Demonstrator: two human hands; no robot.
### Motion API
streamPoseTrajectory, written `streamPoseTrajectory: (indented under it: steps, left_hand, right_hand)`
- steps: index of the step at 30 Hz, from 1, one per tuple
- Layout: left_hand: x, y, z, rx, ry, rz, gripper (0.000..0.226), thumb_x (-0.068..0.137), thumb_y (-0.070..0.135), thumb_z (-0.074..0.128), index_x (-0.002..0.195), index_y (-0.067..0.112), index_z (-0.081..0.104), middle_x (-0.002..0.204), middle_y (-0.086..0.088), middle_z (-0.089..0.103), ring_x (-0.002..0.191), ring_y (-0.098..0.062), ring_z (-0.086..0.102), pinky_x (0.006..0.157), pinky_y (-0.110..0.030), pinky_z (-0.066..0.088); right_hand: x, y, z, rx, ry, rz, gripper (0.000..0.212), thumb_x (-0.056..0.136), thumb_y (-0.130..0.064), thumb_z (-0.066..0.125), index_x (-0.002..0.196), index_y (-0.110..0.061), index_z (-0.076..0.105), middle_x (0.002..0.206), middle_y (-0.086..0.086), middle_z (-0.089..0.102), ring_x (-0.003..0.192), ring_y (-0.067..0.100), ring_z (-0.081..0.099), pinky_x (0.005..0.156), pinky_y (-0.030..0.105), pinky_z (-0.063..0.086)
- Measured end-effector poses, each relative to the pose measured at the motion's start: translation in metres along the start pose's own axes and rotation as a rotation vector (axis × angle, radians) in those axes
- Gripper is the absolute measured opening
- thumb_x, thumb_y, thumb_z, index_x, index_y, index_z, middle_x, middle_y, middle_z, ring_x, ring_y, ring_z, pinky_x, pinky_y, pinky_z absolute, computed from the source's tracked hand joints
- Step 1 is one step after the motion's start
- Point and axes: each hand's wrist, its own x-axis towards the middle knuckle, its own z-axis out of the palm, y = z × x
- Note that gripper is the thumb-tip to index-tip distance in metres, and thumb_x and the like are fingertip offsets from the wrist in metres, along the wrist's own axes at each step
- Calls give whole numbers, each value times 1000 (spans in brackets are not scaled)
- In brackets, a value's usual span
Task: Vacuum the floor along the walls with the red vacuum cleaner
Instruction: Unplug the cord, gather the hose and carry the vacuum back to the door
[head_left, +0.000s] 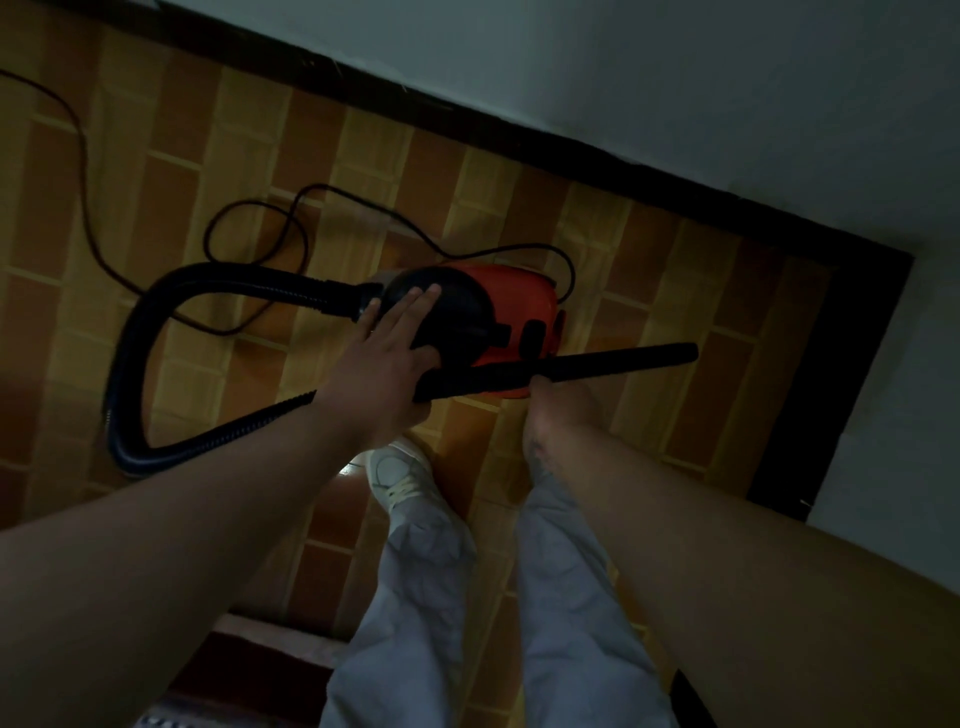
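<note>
The red vacuum cleaner (524, 306) stands on the tiled floor in the middle of the head view, its black dome end toward the left. My left hand (387, 353) lies flat with fingers spread on that black dome. A black ribbed hose (171, 296) leaves the dome, loops left and comes back under my left forearm. My right hand (558, 402) is closed around the black rigid wand (613, 361), which lies across the vacuum's near side and points right toward the corner.
A dark skirting board (571, 156) runs along the white wall (675, 78) and turns at a corner (878, 291) on the right. The thin black power cord (249, 234) coils on the brown tiled floor (182, 156) left of the vacuum. My white shoe (400, 473) stands just behind it.
</note>
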Motion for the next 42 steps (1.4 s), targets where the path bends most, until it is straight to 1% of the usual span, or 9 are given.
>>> streamPoseTrajectory:
  steps: [3, 7, 13, 19, 23, 26, 32, 36, 42]
  left_hand:
    - [-4, -1, -4, -7, 32, 7, 35, 68, 33, 82, 101, 27, 73, 168, -6, 20, 154, -27, 18, 122, -57, 19]
    - [-5, -2, -6, -19, 75, 34, 32, 69, 32, 81, 99, 26, 74, 164, -5, 29, 151, -27, 27, 119, -56, 25]
    - [-2, -3, 2, -13, 106, 59, 33, 68, 29, 84, 98, 20, 73, 158, -9, 40, 143, -29, 40, 112, -54, 35]
    - [-8, 1, 15, -31, 131, 27, 39, 70, 24, 84, 104, 18, 66, 161, -14, 30, 150, -32, 28, 114, -59, 32]
    - [-15, 10, 23, 0, 113, -5, 67, 59, 31, 88, 119, 18, 61, 162, -16, 24, 148, -35, 27, 116, -60, 30]
    - [-23, 12, 33, -17, 103, 6, 86, 54, 38, 90, 129, 16, 55, 160, -16, 25, 144, -36, 28, 112, -59, 33]
    - [-46, 10, 65, -9, 40, 223, 61, 69, 33, 78, 123, 13, 56, 133, -12, 54, 111, -30, 57, 90, -45, 47]
    - [-50, 9, 87, -57, -344, 29, 51, 90, 40, 64, 134, 23, 43, 120, 1, 58, 103, -21, 61, 85, -38, 50]
    - [-30, 9, 137, -51, -386, -90, 53, 96, 35, 60, 141, 26, 35, 115, -1, 60, 101, -26, 63, 78, -35, 51]
  right_hand:
    - [-8, -8, 1, 349, -140, 197, 30, 100, -49, 47, 113, -25, 57, 115, 13, 66, 94, 24, 64, 69, 39, 56]
    - [-8, -17, 1, 695, -302, 313, 36, 103, -47, 49, 120, -16, 56, 114, 14, 65, 104, 25, 63, 86, 48, 54]
    - [-1, -24, 9, 982, -343, 346, 29, 103, -32, 57, 122, -10, 57, 104, 15, 65, 90, 29, 64, 89, 48, 54]
    - [7, -18, 8, 1021, -373, 360, 37, 102, -25, 58, 134, -6, 53, 118, 22, 63, 105, 38, 64, 80, 54, 57]
    - [12, -2, 7, 1016, -365, 393, 34, 101, -22, 60, 132, -6, 56, 120, 21, 64, 104, 37, 67, 69, 56, 57]
    - [15, 9, 11, 1002, -344, 403, 30, 101, -21, 60, 127, -6, 57, 118, 20, 64, 102, 36, 65, 75, 56, 55]
    - [31, 31, 25, 967, -309, 405, 26, 98, -20, 59, 122, -9, 58, 113, 16, 60, 103, 31, 60, 94, 56, 53]
    - [48, 41, 35, 938, -254, 354, 26, 95, -15, 59, 120, -11, 58, 104, 11, 57, 99, 27, 59, 94, 57, 52]
    - [84, 61, 43, 871, -181, 351, 4, 91, -11, 58, 95, -13, 58, 95, 8, 59, 85, 22, 60, 88, 47, 56]
